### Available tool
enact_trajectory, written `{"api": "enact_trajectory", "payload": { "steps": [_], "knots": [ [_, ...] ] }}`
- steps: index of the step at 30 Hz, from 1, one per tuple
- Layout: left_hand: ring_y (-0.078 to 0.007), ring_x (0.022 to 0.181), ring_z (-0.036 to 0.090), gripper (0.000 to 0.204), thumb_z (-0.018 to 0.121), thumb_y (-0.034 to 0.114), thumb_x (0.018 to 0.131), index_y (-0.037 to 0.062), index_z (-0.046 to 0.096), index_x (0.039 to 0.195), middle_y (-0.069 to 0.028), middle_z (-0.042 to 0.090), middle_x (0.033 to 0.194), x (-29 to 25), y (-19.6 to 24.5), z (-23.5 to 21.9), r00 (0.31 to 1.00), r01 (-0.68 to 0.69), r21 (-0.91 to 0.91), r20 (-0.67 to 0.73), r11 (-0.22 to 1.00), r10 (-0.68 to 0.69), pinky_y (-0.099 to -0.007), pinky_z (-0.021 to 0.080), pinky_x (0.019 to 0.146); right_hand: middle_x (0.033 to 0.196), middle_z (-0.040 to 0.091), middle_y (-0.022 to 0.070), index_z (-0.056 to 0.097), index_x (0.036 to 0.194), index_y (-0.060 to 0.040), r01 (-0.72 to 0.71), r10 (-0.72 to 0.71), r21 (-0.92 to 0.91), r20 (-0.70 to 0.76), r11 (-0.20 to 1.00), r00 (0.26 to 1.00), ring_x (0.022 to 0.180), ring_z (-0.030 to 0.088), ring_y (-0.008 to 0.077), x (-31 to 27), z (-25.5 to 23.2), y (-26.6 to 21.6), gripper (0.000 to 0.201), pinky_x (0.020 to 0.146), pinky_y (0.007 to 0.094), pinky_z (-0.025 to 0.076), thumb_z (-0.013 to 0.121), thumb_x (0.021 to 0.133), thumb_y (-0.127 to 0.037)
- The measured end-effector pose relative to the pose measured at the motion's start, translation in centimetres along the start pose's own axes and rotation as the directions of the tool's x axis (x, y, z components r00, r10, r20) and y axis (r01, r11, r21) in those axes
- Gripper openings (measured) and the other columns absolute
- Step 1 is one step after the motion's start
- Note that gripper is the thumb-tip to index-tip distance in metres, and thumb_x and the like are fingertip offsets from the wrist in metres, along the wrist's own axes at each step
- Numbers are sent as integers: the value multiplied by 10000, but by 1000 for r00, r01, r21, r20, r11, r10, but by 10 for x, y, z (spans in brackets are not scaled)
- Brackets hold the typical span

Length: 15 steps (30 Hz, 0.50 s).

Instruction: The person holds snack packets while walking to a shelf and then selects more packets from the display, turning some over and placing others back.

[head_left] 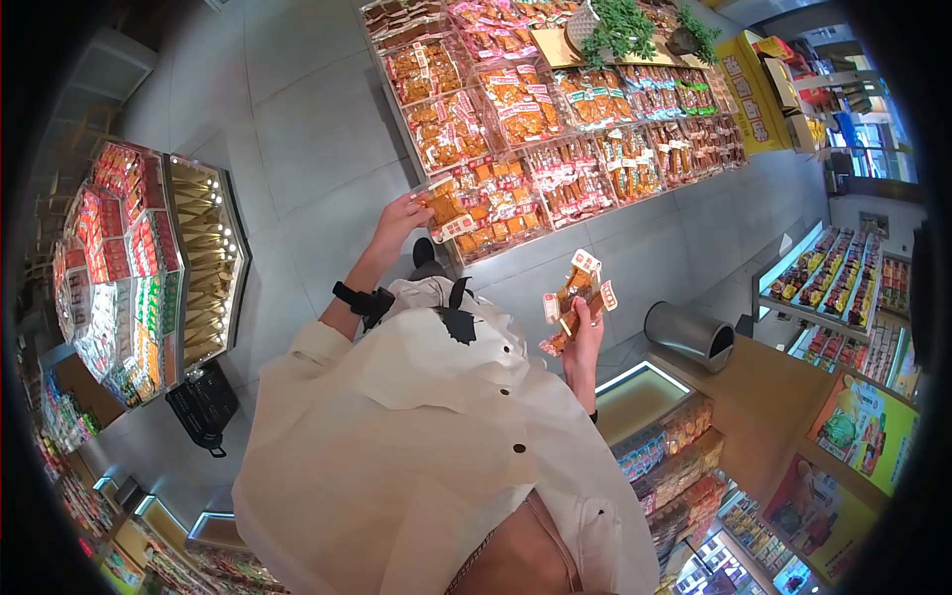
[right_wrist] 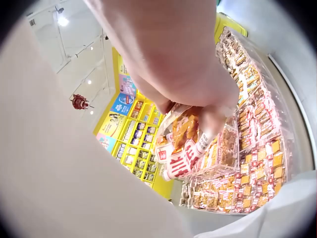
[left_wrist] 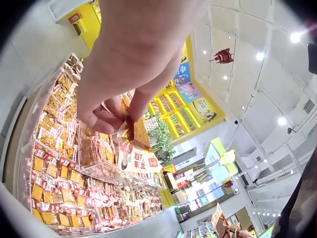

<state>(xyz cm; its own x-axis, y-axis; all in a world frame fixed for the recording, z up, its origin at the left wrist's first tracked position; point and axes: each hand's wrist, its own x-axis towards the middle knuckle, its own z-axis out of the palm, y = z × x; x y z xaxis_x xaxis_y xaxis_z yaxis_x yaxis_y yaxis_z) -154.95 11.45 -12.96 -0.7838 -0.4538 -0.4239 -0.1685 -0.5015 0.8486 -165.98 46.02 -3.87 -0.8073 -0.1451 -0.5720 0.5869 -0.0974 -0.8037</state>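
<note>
In the head view my left hand [head_left: 400, 222] pinches a small clear snack packet [head_left: 448, 205] at the near left corner of the display bin. The left wrist view shows this packet [left_wrist: 140, 135] between thumb and fingers, an orange-brown slab inside and a white label with red print hanging down. My right hand [head_left: 585, 335], in front of my body, grips several similar snack packets [head_left: 577, 288], their white-and-red labels fanned out. Seen from the right wrist, these packets [right_wrist: 185, 133] hold glossy brown pieces; the hand [right_wrist: 173, 64] hides their upper ends.
A wide display bin [head_left: 526, 188] with clear compartments of packaged snacks stands ahead, a potted plant [head_left: 620, 35] on it. To the right are a metal trash bin [head_left: 684, 332] and a wooden counter [head_left: 773, 397]. A hexagonal snack stand [head_left: 124, 268] and a black basket [head_left: 203, 405] are left.
</note>
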Motion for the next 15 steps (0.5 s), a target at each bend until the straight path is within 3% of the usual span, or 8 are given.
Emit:
{"api": "enact_trajectory", "payload": {
  "steps": [3, 7, 12, 15],
  "knots": [
    [-125, 1013, 600, 437, 634, 156, 918, 7, 500, 1307, -64, 658, 1106, 19, -9, 6, 1000, 10, -14, 20, 1000, -10, -278, 480, 836, 1002, 639, 34, 538, 1157, -52, -56, 54, -46, -40, 997, 998, 843, 648, 128, 0, -14, 3, 236, 679, 279, 550, 594, 945, -138],
    [-117, 924, 625, 421, 648, 102, 895, 12, 534, 1290, -65, 661, 1060, 50, -37, 8, 991, 119, -105, -55, 987, -125, -267, 510, 789, 1009, 643, 27, 543, 1147, -65, -76, 72, -67, -74, 995, 995, 876, 644, 124, 8, -21, 8, 219, 725, 281, 542, 588, 950, -151],
    [-205, 963, 655, 486, 663, 0, 837, 4, 470, 1283, -119, 632, 1106, 67, -51, 4, 984, 63, -223, -147, 973, -98, -308, 591, 777, 1020, 639, 33, 547, 1151, -50, -93, 85, -69, -110, 993, 990, 904, 635, 130, 22, -15, 11, 234, 767, 292, 532, 596, 945, -148],
    [-239, 1033, 637, 505, 628, -55, 833, -18, 416, 1290, -120, 604, 1141, 58, -27, 2, 969, 179, -214, -131, 960, -210, -363, 589, 851, 1019, 635, 43, 553, 1156, -31, -115, 111, -66, -67, 991, 992, 895, 635, 139, 36, -6, 10, 249, 778, 302, 533, 609, 936, -133]
  ]
}}
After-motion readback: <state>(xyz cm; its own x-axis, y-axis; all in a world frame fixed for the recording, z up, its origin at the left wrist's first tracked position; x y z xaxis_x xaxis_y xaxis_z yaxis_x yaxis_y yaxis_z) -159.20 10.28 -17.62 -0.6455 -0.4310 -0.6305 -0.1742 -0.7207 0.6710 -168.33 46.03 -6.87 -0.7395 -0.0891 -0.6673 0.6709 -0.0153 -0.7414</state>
